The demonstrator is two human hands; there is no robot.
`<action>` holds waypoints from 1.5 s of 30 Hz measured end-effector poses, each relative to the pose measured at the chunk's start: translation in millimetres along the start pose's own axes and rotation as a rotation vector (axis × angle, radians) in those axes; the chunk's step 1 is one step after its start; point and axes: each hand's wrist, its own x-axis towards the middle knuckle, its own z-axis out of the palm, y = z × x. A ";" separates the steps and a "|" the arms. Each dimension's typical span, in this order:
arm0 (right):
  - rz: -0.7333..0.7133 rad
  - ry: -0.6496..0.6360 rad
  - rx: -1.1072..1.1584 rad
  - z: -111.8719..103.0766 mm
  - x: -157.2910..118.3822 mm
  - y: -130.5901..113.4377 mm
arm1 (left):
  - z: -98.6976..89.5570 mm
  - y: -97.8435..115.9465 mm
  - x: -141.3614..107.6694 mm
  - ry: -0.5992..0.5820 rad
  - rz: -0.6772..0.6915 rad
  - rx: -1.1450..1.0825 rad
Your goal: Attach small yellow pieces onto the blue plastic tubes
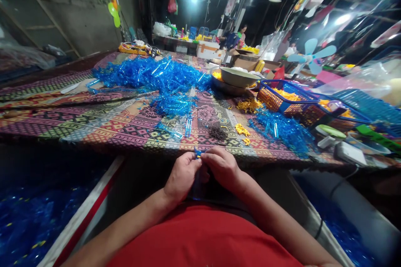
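Above the red T-shirt [200, 238], the left hand [182, 176] and right hand [222, 167], fingers curled, pinched a small blue-and-yellow plastic piece [198, 153] between them; tangled blue plastic runners [147, 75] lay ahead on a patterned woven mat [94, 123].

- A long table [103, 123] is covered by a woven mat in purple, red, yellow and green diamond patterns.
- A large heap of translucent blue plastic runners [147, 76] sprawls across the far left-centre of the mat.
- A smaller translucent blue heap [173, 104] touches its near edge.
- Another translucent blue heap [282, 131] lies at the near right.
- Small yellow plastic pieces [242, 130] lie in a loose scatter just left of that heap.
- A dark, bristly clump [217, 132] sits near the table's near edge.
- A blue-rimmed mesh basket [269, 102] holding yellow pieces stands right of centre.
- A wide grey bowl [234, 77] rests beyond it, nested in a metal basin [221, 85].
- A white cardboard box [208, 49] stands at the far end.
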 end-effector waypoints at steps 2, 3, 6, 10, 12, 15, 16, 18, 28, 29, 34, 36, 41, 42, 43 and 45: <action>0.003 -0.007 0.004 1.4 0.0 1.3 | -1.8 -0.8 1.7 0.020 0.009 0.068; 0.007 -0.005 0.010 2.3 0.2 1.8 | -2.7 -1.3 2.7 0.027 0.022 0.107; 0.016 0.014 0.030 6.0 1.1 0.8 | -5.2 -2.8 5.5 0.038 0.062 0.208; 0.047 0.016 0.067 11.5 3.9 -3.8 | -7.0 -3.5 7.6 0.044 0.049 0.227; 0.100 0.007 0.105 10.7 4.3 -0.4 | -7.4 -2.6 7.9 0.048 0.022 0.185; 0.231 0.054 0.079 -0.6 -1.7 23.3 | -8.3 -1.1 7.9 0.032 0.001 0.081; 0.291 0.076 0.035 -6.9 -5.9 35.8 | -8.9 -1.2 7.9 0.018 0.003 0.046; 0.420 0.096 -0.067 -21.3 -16.5 63.6 | -10.3 -2.7 8.2 -0.015 0.010 -0.003; 0.570 -0.262 -0.364 -38.4 -28.0 102.7 | -9.4 -7.2 6.0 -0.047 0.057 -0.027; 0.556 -0.282 -0.379 -36.6 -26.0 101.7 | -9.1 -6.7 5.2 -0.047 0.057 -0.025; 0.557 -0.211 -0.282 -32.5 -24.7 107.0 | -9.4 -7.1 3.6 -0.041 0.054 -0.017; 0.571 -0.164 -0.256 -32.3 -27.8 111.5 | -9.9 -8.5 4.3 -0.034 0.048 -0.018; 0.584 -0.065 -0.210 -32.8 -35.8 118.7 | -9.3 -10.4 5.1 -0.032 0.026 -0.029; 0.583 -0.052 -0.199 -33.1 -36.6 119.0 | -9.0 -10.3 4.9 -0.033 0.026 -0.028; 0.580 -0.043 -0.188 -33.5 -37.1 118.8 | -8.7 -10.2 4.7 -0.034 0.027 -0.027; 0.572 -0.027 -0.164 -34.3 -36.5 117.2 | -8.3 -9.8 4.4 -0.033 0.028 -0.022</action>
